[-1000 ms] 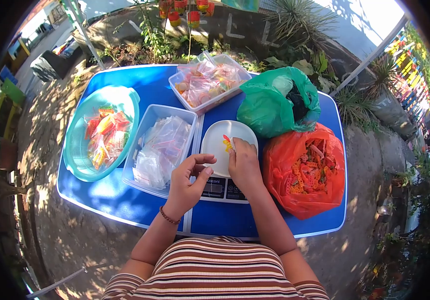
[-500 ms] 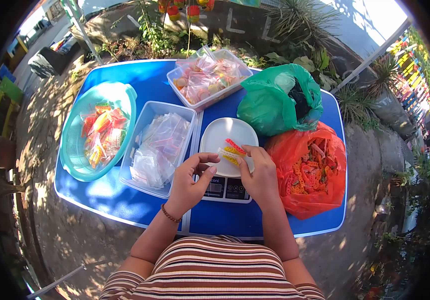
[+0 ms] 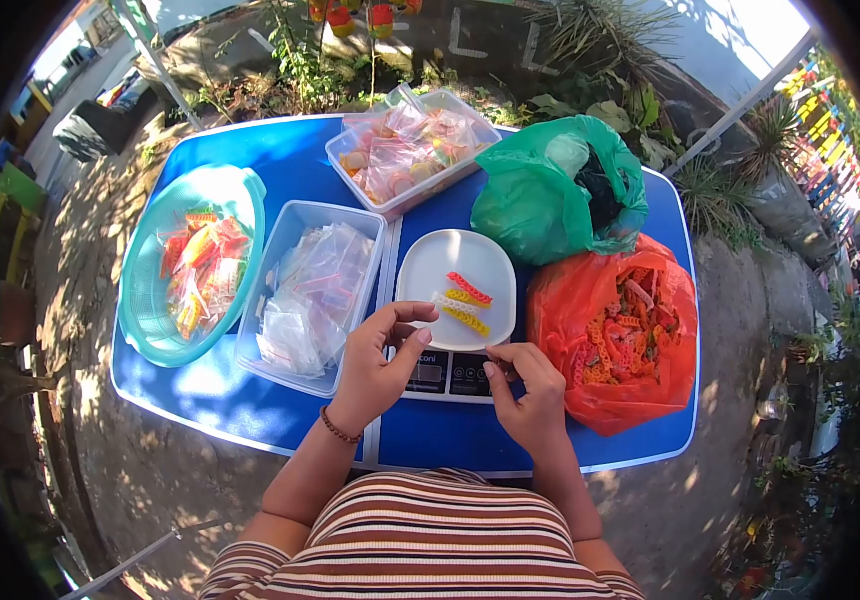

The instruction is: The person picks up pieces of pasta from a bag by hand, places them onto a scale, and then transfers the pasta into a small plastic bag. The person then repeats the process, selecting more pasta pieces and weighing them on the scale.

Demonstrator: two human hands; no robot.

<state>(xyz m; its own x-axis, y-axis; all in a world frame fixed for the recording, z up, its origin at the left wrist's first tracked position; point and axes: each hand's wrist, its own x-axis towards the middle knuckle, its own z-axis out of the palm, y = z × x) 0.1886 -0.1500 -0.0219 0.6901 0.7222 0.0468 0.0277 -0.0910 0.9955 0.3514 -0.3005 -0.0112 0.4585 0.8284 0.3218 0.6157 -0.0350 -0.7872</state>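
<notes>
1. In the head view, the left hand [image 3: 380, 360] hangs at the near left edge of the white plate [image 3: 450, 255] – thumb and fingers curled but spread apart, with nothing visible between them.
2. The right hand [image 3: 530, 390] is at the near right corner of the kitchen scale [image 3: 437, 374], just beside the red bag [image 3: 615, 402]. Its thumb and index finger are bent with a small gap between the tips, pinching nothing visible.
3. Four ridged pieces [image 3: 458, 307] lie side by side on the right part of the plate: one pinkish red at the far side, then yellow, white and yellow. Neither hand grips them.
4. Left of the scale stands a clear tub [image 3: 381, 225] of small plastic bags [image 3: 315, 290]; farther left, a green basin [image 3: 140, 310] holds filled packets [image 3: 205, 270].
5. On the far side of the blue table [image 3: 450, 440] sits another tub [image 3: 430, 197] of packets.
6. At right, a green bag [image 3: 530, 200] stands beyond the red one – the latter open, full of loose ridged pieces.
</notes>
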